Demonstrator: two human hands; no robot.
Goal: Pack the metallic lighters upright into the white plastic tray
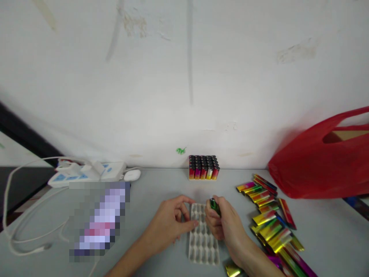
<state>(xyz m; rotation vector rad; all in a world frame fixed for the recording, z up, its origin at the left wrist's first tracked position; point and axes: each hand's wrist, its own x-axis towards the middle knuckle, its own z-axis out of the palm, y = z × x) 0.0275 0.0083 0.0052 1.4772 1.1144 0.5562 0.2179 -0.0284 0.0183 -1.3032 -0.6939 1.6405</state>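
Observation:
A pale grey tray (203, 242) with rows of small pockets lies on the table in front of me. My left hand (174, 221) is at its left edge, the thumb over the pockets and the index finger by the far left corner, so it grips the tray. Over the tray's far right side, my right hand (221, 219) is closed around a lighter (215, 206), green and dark with its top end showing; the rest is hidden in the fingers. The tray's pockets that show hold nothing I can make out.
Against the wall stands a block of upright lighters (203, 168) with black tops. Shiny coloured foil sleeves (272, 227) lie scattered at right, near a red bag (317, 161). At left are a power strip (86, 173), a white cable (8, 231), a white case (132, 175) and a pixelated phone-like object (103, 219).

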